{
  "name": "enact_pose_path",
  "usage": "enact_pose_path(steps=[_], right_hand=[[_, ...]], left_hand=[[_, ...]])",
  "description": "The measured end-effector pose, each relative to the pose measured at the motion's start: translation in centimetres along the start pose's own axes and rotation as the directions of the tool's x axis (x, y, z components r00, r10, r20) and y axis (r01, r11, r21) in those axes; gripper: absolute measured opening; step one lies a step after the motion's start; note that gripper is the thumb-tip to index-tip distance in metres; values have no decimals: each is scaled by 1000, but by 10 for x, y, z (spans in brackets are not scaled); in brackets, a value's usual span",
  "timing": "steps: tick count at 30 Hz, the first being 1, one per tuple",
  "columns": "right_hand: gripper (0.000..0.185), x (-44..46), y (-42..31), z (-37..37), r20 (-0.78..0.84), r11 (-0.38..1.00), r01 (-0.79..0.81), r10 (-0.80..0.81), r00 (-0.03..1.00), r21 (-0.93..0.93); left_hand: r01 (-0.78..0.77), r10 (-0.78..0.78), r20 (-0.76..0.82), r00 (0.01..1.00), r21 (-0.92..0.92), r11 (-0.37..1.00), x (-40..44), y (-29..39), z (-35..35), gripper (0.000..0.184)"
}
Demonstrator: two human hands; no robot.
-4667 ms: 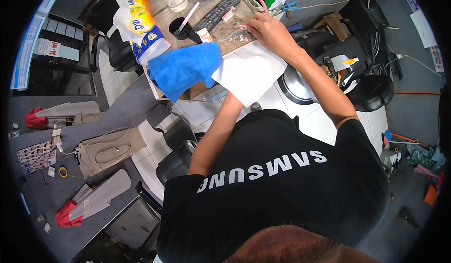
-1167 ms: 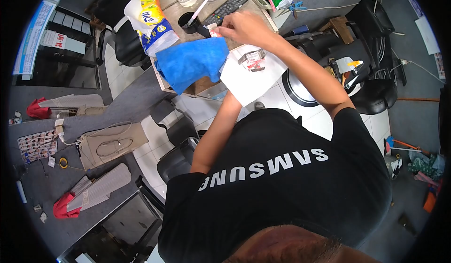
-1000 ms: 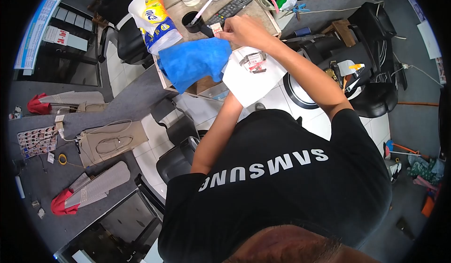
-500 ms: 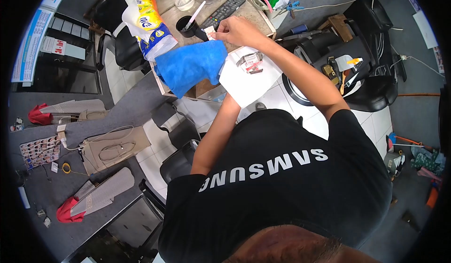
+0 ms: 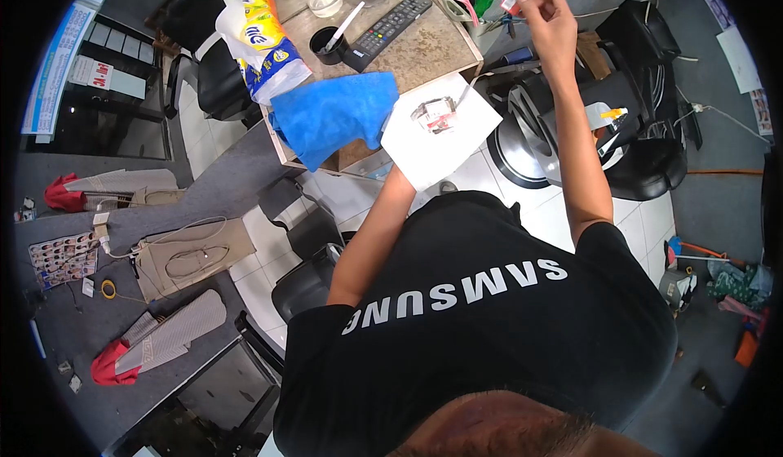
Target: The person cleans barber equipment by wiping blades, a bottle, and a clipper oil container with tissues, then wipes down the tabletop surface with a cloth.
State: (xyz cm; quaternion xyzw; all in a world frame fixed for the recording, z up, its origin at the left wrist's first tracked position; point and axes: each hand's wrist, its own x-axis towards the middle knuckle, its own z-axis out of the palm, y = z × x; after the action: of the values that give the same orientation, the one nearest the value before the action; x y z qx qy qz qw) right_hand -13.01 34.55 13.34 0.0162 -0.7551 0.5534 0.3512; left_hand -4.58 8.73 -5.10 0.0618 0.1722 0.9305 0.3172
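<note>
A white sheet-like piece (image 5: 428, 157), paper or card, rests over my left hand, which is hidden beneath it; only the forearm shows. On the sheet lie several small red-and-white and dark scraps (image 5: 436, 117), too small to name. My right hand (image 5: 550, 18) is raised at the upper right, thumb and fingers pinched on a small red-and-white packet (image 5: 513, 0). Just under and left of the packet is a light-coloured holder (image 5: 483, 26) with a green item (image 5: 484, 2) and a pink item in it. A blue cloth (image 5: 330, 118) lies beside the white sheet, on the table's near edge.
The table (image 5: 444, 49) also carries a remote control (image 5: 390, 31), a black cup (image 5: 326, 45) with a white-handled tool, clear containers and a yellow-blue tissue pack (image 5: 261, 37). Black salon-type chairs (image 5: 640, 163) stand to the right. Several cables run along the walls.
My right hand has moved from beside the black cup and remote control up and right, with the small packet in its fingers. The white sheet has shifted slightly.
</note>
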Motion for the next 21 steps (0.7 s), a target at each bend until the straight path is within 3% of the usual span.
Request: enact_pose_path(steps=[1, 4, 7, 9, 12, 15, 16, 18, 20, 21], right_hand=[[27, 8, 11, -4, -18, 998, 20, -21, 1000, -59], [24, 18, 26, 2, 36, 977, 106, -101, 994, -186], [24, 13, 30, 9, 106, 879, 182, -151, 983, -441], [24, 12, 37, 13, 212, 785, 278, -190, 959, -554], [26, 6, 43, 13, 180, 711, 337, -289, 940, -617], [25, -13, 13, -3, -5, 735, 355, -438, 899, -577], [24, -28, 10, -6, -48, 819, 279, -348, 936, -502], [21, -75, 16, -11, -111, 937, 102, -147, 983, -334], [17, -136, 41, -8, 16, 978, -177, 180, 984, -114], [19, -168, 60, -4, 87, 973, -209, 217, 972, -98]], left_hand=[[-16, 21, -41, 999, 109, 994, -1, 3, 9, 57], [16, -14, -27, 1000, 84, 996, -1, 2, 11, 58], [107, -102, 35, 994, -244, 964, 0, 5, 14, 58], [94, -96, 1, 995, -198, 976, -2, 5, 17, 60], [90, -99, -55, 994, -151, 984, -6, 4, 21, 62], [123, -155, -126, 980, -233, 965, -10, 14, 52, 63], [136, -184, -149, 972, -282, 950, -11, 16, 60, 63], [217, -254, -18, 967, -469, 856, -8, 13, 57, 59], [215, -256, -24, 966, -474, 854, -4, 7, 52, 53], [194, -241, -51, 969, -442, 876, -3, 4, 49, 51]])
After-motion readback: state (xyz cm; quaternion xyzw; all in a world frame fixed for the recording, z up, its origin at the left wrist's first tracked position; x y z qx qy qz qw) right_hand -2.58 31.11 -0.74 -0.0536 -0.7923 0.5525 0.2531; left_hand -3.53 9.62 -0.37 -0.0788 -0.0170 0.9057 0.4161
